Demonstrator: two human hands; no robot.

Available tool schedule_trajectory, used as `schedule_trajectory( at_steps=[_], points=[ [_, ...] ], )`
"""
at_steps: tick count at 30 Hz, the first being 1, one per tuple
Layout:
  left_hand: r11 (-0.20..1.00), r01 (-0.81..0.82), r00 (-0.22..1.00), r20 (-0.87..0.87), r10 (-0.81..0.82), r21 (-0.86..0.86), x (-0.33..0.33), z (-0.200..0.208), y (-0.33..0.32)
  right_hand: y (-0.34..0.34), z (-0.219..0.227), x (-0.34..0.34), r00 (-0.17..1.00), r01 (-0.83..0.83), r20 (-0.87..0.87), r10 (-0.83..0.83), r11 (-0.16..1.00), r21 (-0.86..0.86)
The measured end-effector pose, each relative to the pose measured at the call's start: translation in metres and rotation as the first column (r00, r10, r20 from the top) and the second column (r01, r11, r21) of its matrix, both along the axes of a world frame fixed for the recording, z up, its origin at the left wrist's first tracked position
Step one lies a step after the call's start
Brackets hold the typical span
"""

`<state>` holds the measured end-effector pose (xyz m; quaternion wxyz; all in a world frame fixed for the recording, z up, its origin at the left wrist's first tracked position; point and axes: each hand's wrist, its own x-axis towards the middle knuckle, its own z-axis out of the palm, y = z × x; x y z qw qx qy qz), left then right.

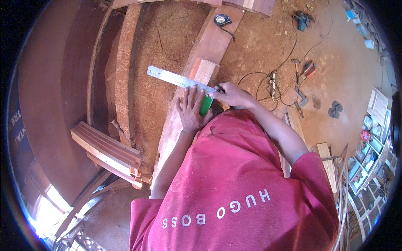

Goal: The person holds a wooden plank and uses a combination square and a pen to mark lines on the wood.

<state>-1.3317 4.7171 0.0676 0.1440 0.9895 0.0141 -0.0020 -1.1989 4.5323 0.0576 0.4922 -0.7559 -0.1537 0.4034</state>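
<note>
A try square lies across a stack of short wooden pieces (204,69) on a long plank (211,44). Its silver blade (169,77) reaches out to the left, and its green stock (205,105) points back toward me. My left hand (192,108) rests on the square with fingers stretched out and spread, their tips over the blade beside the stock. At the blade's right end, my right hand (230,95) is closed, thumb and fingers pinched around something small and dark that I cannot make out. My red shirt hides the nearer part of the plank.
A tape measure (222,19) sits farther along the plank. To the left are a long beam (126,71) and stacked timber strips (106,146). On the dusty ground at right lie a hammer (297,71), looped cords (274,88), a power tool (301,21) and sandals (335,109).
</note>
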Motion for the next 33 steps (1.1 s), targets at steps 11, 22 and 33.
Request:
schedule_trajectory(
  at_steps=[11,22,33],
  points=[
    [0.999,0.020,0.999,-0.047,-0.017,0.045,0.005,0.005,0.003,0.007,-0.020,-0.010,0.989,0.063,-0.137,-0.053,0.996,0.068],
    [0.994,0.057,0.998,0.003,-0.057,0.094,0.027,0.012,-0.005,0.001,-0.019,-0.006,0.936,0.268,-0.272,-0.223,0.953,0.141],
    [0.997,-0.076,0.995,0.062,0.076,0.002,-0.002,0.029,-0.010,-0.017,-0.020,0.004,0.880,0.308,-0.429,-0.205,0.933,0.187]
  ],
)
